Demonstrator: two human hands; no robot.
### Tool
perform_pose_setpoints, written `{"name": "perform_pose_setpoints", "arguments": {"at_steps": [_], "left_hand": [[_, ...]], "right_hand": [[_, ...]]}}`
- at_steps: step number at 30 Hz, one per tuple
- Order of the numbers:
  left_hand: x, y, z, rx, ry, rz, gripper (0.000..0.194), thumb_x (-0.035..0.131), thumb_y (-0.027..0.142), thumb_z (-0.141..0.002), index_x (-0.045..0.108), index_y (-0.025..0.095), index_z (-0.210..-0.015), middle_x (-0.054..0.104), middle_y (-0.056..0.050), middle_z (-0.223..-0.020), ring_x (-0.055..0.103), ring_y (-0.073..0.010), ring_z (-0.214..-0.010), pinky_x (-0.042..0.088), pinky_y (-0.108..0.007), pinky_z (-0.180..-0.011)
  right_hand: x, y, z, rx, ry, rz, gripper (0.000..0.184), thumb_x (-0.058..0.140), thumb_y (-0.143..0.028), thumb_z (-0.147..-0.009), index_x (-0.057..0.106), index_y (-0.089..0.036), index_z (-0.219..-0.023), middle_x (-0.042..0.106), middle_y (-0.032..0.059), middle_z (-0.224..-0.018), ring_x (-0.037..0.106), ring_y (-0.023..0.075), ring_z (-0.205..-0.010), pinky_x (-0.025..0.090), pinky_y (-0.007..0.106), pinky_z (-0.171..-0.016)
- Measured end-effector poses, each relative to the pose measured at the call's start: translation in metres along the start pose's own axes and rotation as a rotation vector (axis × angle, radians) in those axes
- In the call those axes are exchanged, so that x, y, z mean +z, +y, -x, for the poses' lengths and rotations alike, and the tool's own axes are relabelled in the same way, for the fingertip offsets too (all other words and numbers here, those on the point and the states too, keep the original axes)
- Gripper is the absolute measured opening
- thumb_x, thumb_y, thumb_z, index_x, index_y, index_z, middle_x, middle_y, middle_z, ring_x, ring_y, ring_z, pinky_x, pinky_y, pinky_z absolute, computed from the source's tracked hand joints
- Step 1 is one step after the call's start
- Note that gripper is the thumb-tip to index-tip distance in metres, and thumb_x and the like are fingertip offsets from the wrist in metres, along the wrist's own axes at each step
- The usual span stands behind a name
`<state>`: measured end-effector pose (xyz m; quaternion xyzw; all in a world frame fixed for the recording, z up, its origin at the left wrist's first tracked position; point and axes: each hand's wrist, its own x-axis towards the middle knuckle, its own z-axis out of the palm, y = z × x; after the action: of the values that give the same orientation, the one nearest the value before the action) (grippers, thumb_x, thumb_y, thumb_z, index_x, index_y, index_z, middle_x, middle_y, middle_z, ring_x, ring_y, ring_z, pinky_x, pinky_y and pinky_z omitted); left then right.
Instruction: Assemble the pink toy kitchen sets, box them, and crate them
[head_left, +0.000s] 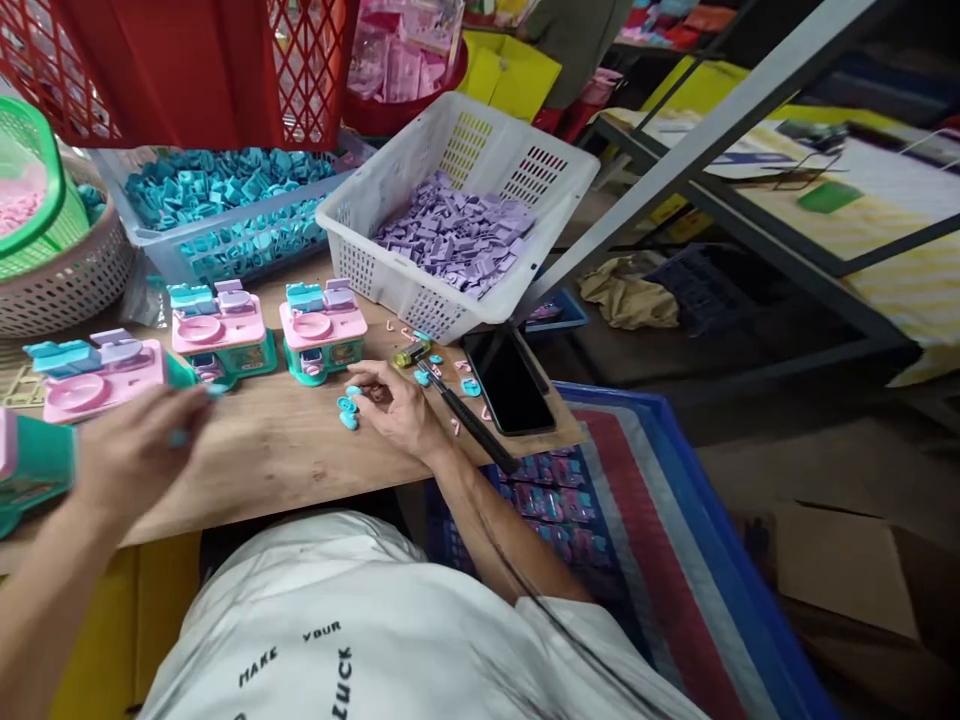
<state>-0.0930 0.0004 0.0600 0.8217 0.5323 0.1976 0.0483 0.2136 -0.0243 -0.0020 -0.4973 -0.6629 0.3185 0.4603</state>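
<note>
My right hand rests on the wooden table with its fingertips closed on a small round teal plastic piece. Just below those fingers lie more small teal pieces. My left hand, smeared by motion, is raised over the table's left part; a small teal piece shows at its fingertips and another patch of teal lower down. Behind the hands stand pink and teal toy kitchen units, each topped with teal and purple parts. Another toy unit is partly hidden by my left hand.
A black phone and a black-handled tool lie right of my right hand among small loose parts. Behind are a white basket of purple pieces, a clear bin of teal pieces and a red basket. A metal post slants at right.
</note>
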Motion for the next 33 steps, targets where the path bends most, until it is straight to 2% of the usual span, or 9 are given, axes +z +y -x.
{"name": "perform_pose_setpoints", "arguments": {"at_steps": [4, 7, 10, 12, 15, 20, 28, 30, 33], "left_hand": [[0.05, 0.03, -0.019, 0.349, -0.183, -0.179, 0.028, 0.046, 0.024, -0.099, 0.071, 0.023, -0.111, 0.073, -0.011, -0.098, 0.069, -0.0226, -0.094, 0.054, -0.032, -0.073], [0.073, 0.037, -0.029, 0.426, -0.266, -0.234, 0.029, 0.046, 0.017, -0.097, 0.069, 0.018, -0.114, 0.07, -0.014, -0.099, 0.068, -0.0249, -0.095, 0.055, -0.034, -0.075], [0.079, 0.034, -0.029, 0.459, -0.284, -0.28, 0.029, 0.044, 0.016, -0.099, 0.069, 0.017, -0.116, 0.07, -0.013, -0.096, 0.067, -0.0234, -0.091, 0.053, -0.033, -0.072], [0.079, 0.03, -0.027, 0.49, -0.246, -0.263, 0.028, 0.045, 0.02, -0.101, 0.069, 0.017, -0.115, 0.07, -0.012, -0.096, 0.067, -0.0217, -0.089, 0.052, -0.032, -0.071], [0.079, 0.027, -0.026, 0.494, -0.144, -0.139, 0.027, 0.046, 0.028, -0.103, 0.071, 0.019, -0.107, 0.07, -0.01, -0.091, 0.067, -0.0189, -0.082, 0.051, -0.029, -0.067], [0.082, 0.026, -0.025, 0.415, -0.066, 0.04, 0.03, 0.045, 0.029, -0.102, 0.073, 0.019, -0.099, 0.07, -0.007, -0.084, 0.064, -0.0139, -0.069, 0.048, -0.025, -0.06], [0.083, 0.027, -0.026, 0.264, -0.091, 0.258, 0.028, 0.05, 0.033, -0.098, 0.074, 0.02, -0.095, 0.069, -0.006, -0.08, 0.061, -0.0153, -0.066, 0.042, -0.027, -0.059], [0.079, 0.034, -0.026, 0.137, -0.127, 0.44, 0.025, 0.056, 0.038, -0.095, 0.073, 0.02, -0.091, 0.068, -0.005, -0.078, 0.058, -0.015, -0.066, 0.043, -0.027, -0.061], [0.066, 0.048, -0.027, -0.253, -0.197, 0.914, 0.033, 0.064, 0.051, -0.09, 0.071, 0.019, -0.092, 0.066, -0.003, -0.078, 0.054, -0.012, -0.062, 0.043, -0.024, -0.057]], "right_hand": [[-0.003, -0.003, -0.007, -0.066, -0.047, -0.025, 0.018, 0.061, -0.031, -0.093, 0.073, -0.023, -0.103, 0.074, 0.0057, -0.1, 0.069, 0.017, -0.09, 0.057, 0.03, -0.08], [-0.004, -0.006, -0.015, 0.04, -0.003, -0.182, 0.023, 0.062, -0.037, -0.092, 0.073, -0.021, -0.104, 0.074, 0.0052, -0.098, 0.07, 0.0159, -0.083, 0.058, 0.028, -0.073], [-0.008, -0.012, -0.033, 0.028, 0.091, -0.226, 0.027, 0.061, -0.039, -0.092, 0.071, -0.019, -0.108, 0.074, 0.006, -0.102, 0.07, 0.0158, -0.084, 0.059, 0.029, -0.077], [-0.011, -0.017, -0.049, -0.071, 0.15, -0.118, 0.025, 0.058, -0.034, -0.094, 0.071, -0.017, -0.107, 0.073, 0.0082, -0.107, 0.069, 0.0169, -0.09, 0.059, 0.029, -0.08], [-0.015, -0.019, -0.07, -0.181, 0.149, 0.119, 0.02, 0.058, -0.026, -0.094, 0.073, -0.015, -0.102, 0.073, 0.0102, -0.103, 0.067, 0.0189, -0.09, 0.056, 0.031, -0.084], [-0.018, -0.011, -0.081, -0.193, 0.13, 0.432, 0.015, 0.06, -0.025, -0.095, 0.074, -0.02, -0.099, 0.074, 0.0084, -0.102, 0.061, 0.024, -0.1, 0.048, 0.038, -0.096], [-0.028, -0.009, -0.094, -0.177, 0.023, 0.451, 0.012, 0.065, -0.022, -0.093, 0.077, -0.022, -0.095, 0.073, 0.005, -0.1, 0.061, 0.0225, -0.099, 0.044, 0.039, -0.098], [-0.026, -0.007, -0.093, -0.16, 0.044, 0.432, 0.012, 0.065, -0.022, -0.093, 0.076, -0.022, -0.095, 0.072, 0.0045, -0.099, 0.061, 0.0225, -0.099, 0.045, 0.038, -0.097], [-0.021, -0.002, -0.087, -0.112, 0.099, 0.439, 0.013, 0.064, -0.026, -0.093, 0.077, -0.025, -0.097, 0.069, 0.0046, -0.099, 0.059, 0.0237, -0.101, 0.044, 0.038, -0.097]]}}
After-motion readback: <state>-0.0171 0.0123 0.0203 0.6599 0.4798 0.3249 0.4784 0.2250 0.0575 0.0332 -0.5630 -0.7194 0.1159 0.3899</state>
